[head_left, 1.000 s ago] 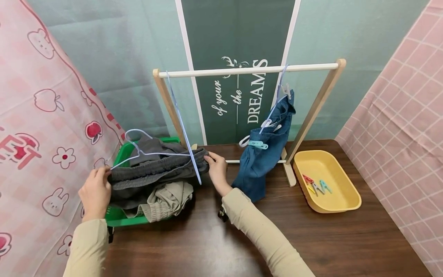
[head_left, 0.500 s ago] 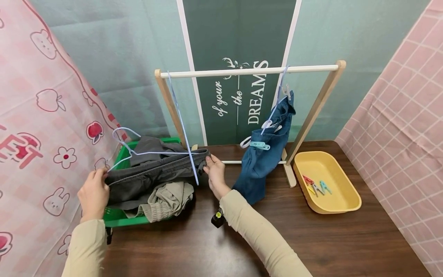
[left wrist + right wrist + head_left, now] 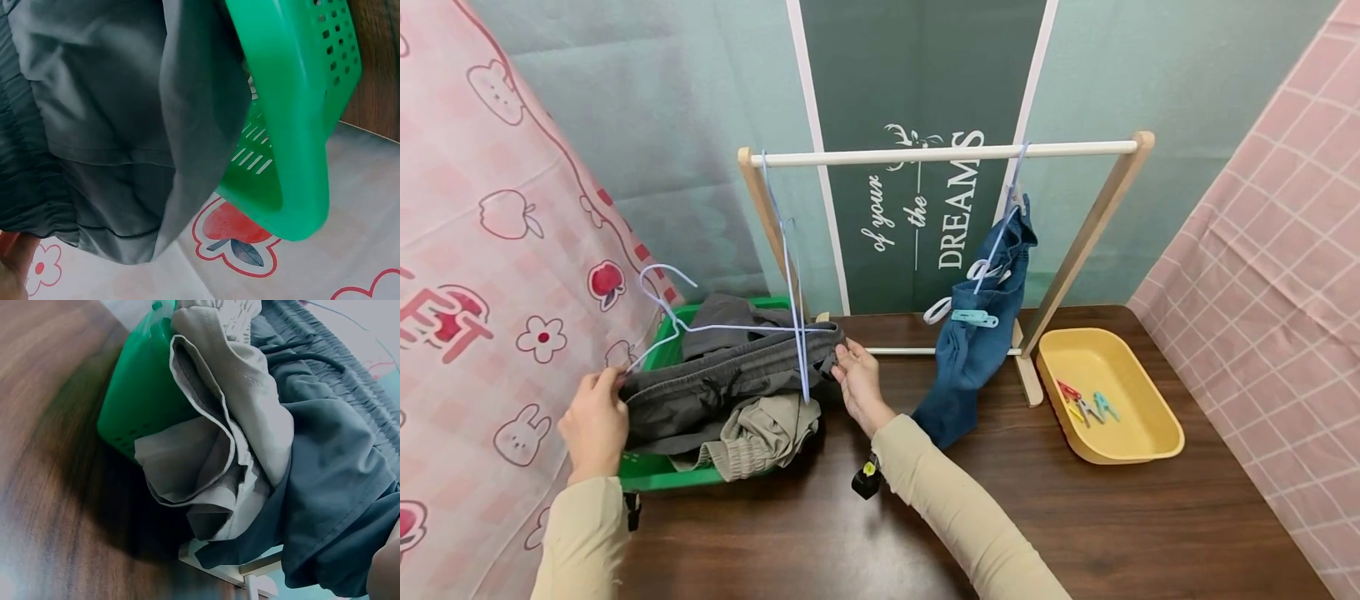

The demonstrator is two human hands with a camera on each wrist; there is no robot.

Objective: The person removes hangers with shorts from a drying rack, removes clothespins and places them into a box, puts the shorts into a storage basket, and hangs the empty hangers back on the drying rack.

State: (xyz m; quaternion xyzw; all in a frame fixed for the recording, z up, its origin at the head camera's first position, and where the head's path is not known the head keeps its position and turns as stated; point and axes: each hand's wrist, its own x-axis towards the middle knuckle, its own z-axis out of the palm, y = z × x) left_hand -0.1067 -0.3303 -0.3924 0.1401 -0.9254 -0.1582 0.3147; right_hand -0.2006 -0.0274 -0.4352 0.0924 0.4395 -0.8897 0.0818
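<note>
Dark grey elastic-waist pants point(image 3: 722, 379) are stretched sideways over a green basket point(image 3: 673, 477). My left hand point(image 3: 593, 423) pinches the waistband's left end, where one tip of a lilac clothes hanger point(image 3: 741, 328) also meets the fingers. At the other end, the waistband is pinched by my right hand point(image 3: 859, 385). The hanger lies along the waistband, its hook tipped to the left. In the left wrist view, my left hand point(image 3: 14, 265) shows only at the corner, below the pants point(image 3: 106, 94). A dark drawstring point(image 3: 306, 357) hangs from the waistband in the right wrist view.
A second lilac hanger point(image 3: 800, 333) hangs from the rack's white rail point(image 3: 887, 156), overlapping the pants. Blue pants point(image 3: 977, 358) hang clipped at the right. A yellow tray point(image 3: 1131, 417) holds several clothespins point(image 3: 1086, 408). Beige clothing point(image 3: 767, 433) lies in the basket.
Both hands, with the grey pants, have shifted slightly left. The hanger along the waistband has tipped further left. The hanger on the rail has swung and turned.
</note>
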